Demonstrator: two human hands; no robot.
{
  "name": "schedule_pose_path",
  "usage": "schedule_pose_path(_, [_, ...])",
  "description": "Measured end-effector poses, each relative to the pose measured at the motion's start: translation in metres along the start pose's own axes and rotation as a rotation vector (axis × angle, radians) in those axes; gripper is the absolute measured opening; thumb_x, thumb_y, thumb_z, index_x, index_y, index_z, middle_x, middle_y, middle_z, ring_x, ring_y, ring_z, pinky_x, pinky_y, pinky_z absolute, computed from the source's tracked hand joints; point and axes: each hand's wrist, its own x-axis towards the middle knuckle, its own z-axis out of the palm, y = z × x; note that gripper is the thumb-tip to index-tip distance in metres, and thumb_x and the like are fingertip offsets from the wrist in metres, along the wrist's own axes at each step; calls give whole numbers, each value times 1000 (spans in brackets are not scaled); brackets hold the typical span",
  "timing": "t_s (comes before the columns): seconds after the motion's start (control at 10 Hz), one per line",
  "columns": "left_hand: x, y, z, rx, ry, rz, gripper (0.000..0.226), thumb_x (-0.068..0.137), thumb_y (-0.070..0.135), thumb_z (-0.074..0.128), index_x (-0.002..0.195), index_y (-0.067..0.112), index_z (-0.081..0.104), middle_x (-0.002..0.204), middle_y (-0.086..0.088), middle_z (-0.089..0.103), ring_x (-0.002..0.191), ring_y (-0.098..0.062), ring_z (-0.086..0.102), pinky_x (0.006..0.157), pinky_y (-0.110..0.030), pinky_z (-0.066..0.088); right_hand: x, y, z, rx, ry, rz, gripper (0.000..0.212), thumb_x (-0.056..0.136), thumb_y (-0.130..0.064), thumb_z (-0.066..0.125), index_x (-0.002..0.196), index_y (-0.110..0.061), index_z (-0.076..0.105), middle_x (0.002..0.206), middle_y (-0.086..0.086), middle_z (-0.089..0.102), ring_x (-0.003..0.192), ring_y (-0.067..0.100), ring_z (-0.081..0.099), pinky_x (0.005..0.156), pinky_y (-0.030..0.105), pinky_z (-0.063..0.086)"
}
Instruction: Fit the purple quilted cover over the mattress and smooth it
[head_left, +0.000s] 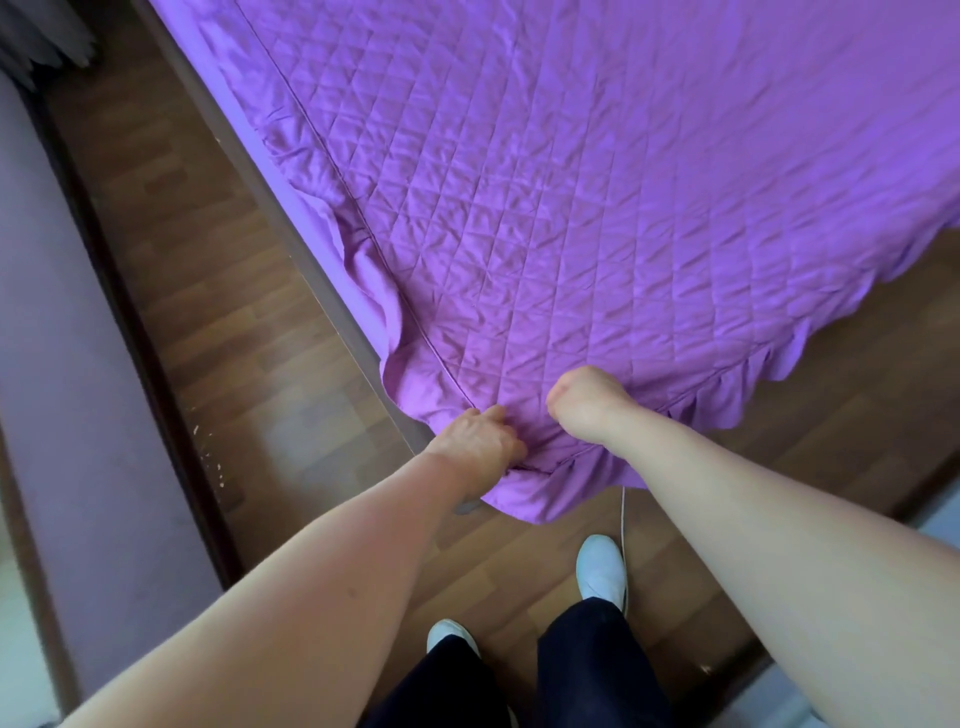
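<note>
While the purple quilted cover (571, 208) already lies spread across the whole top of the mattress, the near corner is not yet seated. The person stands at that corner with both hands down on it, close together but not touching. The left hand (480, 441) pinches the fabric right at the corner seam, fingers curled into it. The right hand (584, 400) is bent at the wrist just beside it on the cover. Its fingers are hidden, so I cannot tell whether it grips or only presses. To my eye the fitting is most of the way done. The side skirt (371, 291) is bunched against the bed frame (291, 249) along the left edge, the corner wants pulling down, and creases run all over the quilted top, so the smoothing looks hardly begun. The frill (769, 358) along the foot hangs free.
</note>
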Motion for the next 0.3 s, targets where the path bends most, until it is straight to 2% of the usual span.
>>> schedule_pose_path(0.1, [-1,8,-2,38,-129,-13,30,89,7,51,114,21,58,118,2,60,120,-22,43,91,-33,39,-7,2,-8,72,-44,-2,30,90,-10,48,114,-3,64,120,18,62,114,31,58,89,30,47])
schedule_pose_path(0.2, [-5,12,-23,-113,-189,-83,35,87,6,53,118,22,56,123,-3,57,119,-24,50,88,-35,42,-18,-2,-24,103,-20,-56,29,90,-9,48,112,-4,65,117,17,64,102,26,60,84,29,45])
schedule_pose_path(0.3, [-6,1,-61,-419,-50,-297,32,92,8,45,122,19,53,127,-6,55,115,-26,55,91,-34,45,-32,-12,-47,165,160,-124,26,89,-9,47,102,-1,69,109,19,67,94,28,61,76,28,44])
